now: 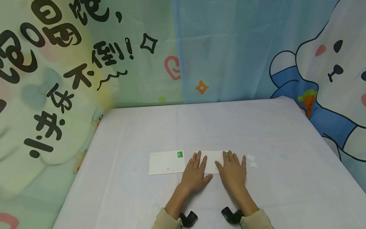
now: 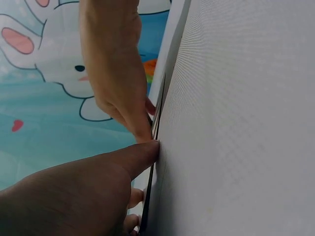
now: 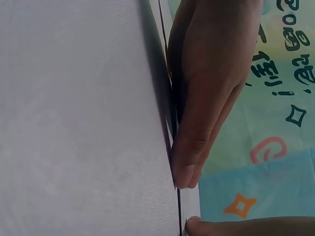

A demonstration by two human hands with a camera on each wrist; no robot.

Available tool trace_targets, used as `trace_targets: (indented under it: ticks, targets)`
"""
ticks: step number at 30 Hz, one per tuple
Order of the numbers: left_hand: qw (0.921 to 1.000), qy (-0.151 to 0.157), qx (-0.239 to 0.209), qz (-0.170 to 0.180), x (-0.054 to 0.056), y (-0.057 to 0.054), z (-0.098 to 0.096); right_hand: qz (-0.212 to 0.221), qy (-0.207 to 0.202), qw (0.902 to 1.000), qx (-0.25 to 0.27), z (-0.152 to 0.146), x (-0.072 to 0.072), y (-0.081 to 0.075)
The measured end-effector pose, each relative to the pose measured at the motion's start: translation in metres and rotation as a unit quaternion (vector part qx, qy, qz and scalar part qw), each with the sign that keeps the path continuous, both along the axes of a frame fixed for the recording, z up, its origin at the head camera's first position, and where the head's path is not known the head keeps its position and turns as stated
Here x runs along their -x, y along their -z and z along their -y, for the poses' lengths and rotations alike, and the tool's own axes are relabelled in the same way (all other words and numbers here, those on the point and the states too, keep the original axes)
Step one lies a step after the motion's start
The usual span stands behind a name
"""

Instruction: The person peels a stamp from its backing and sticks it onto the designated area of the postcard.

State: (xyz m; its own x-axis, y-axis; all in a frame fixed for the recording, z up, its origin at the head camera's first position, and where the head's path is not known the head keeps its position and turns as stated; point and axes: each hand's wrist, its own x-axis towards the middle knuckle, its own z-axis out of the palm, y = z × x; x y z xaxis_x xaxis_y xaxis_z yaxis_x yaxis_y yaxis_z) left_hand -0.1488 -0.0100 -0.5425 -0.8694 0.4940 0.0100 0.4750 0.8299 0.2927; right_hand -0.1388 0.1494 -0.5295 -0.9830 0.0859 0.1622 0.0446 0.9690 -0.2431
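A white envelope (image 1: 213, 160) with a green stamp in its corner lies flat under both hands. My left hand (image 1: 195, 175) rests over its left end with the fingers straight and the thumb spread toward the right. The right hand (image 1: 233, 170) covers its right end, fingers extended forward and partly hiding the stamp. In the left wrist view the left thumb (image 2: 142, 155) touches the envelope's near edge, and the right hand (image 2: 115, 64) reaches in from above. A second white envelope (image 1: 166, 163), also with a green stamp, lies just left of the left hand.
Small white paper scraps (image 1: 252, 161) lie right of the right hand. A white cloth covers the table (image 1: 137, 127). Behind it hangs a printed curtain (image 1: 228, 51). Black wrist devices (image 1: 188, 219) sit at both sleeves.
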Motion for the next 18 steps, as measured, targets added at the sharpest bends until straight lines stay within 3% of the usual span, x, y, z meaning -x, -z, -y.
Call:
trace_targets:
  ticks: [11,15,18]
  targets:
    - [0.9999,-0.001,-0.01,0.0,0.002,0.003,-0.006,0.002,-0.005,0.9999,0.015,-0.008,0.001,0.002]
    - [0.9998,-0.007,-0.016,0.005,0.004,0.002,-0.009,0.0,-0.009,0.9989,0.046,-0.012,-0.001,0.0]
    - [0.9991,-0.018,-0.034,0.016,0.005,-0.001,-0.011,-0.008,-0.012,0.9949,0.1,-0.017,0.0,-0.002]
